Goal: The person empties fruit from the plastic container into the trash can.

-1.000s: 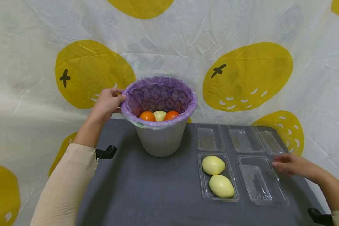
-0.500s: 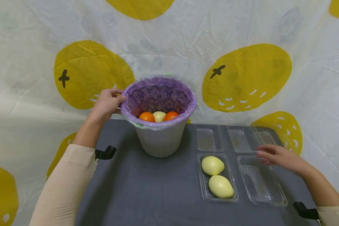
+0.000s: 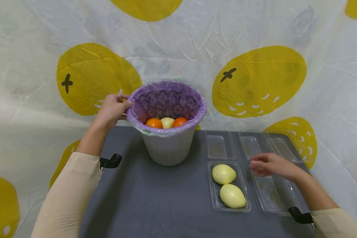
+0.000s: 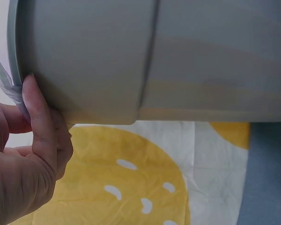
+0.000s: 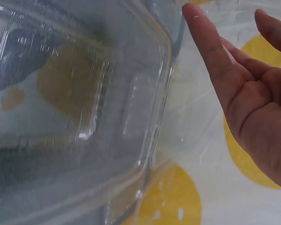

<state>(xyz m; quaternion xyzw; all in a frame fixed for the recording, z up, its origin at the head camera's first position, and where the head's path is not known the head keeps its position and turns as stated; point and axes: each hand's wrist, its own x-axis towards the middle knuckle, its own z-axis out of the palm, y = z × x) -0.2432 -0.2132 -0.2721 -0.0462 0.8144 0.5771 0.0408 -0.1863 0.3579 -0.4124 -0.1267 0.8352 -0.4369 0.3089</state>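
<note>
My left hand pinches the left rim of a pale waste bin lined with a purple patterned bag. In the left wrist view its fingers lie against the outside wall just under the rim, the thumb on the bag side. Inside the bin are two round orange fruits and a pale yellow one. My right hand, fingers relaxed and holding nothing, hovers over a clear plastic tray. To its left, two pale yellow, egg-shaped fruits lie in another clear tray.
Behind these trays stands a back row of clear trays along the far edge of the dark grey table. A white cloth with large yellow fruit prints hangs directly behind the table.
My right hand has come in from the right, moving left over the front right tray. The left hand, the bin and the fruits have stayed in place.
</note>
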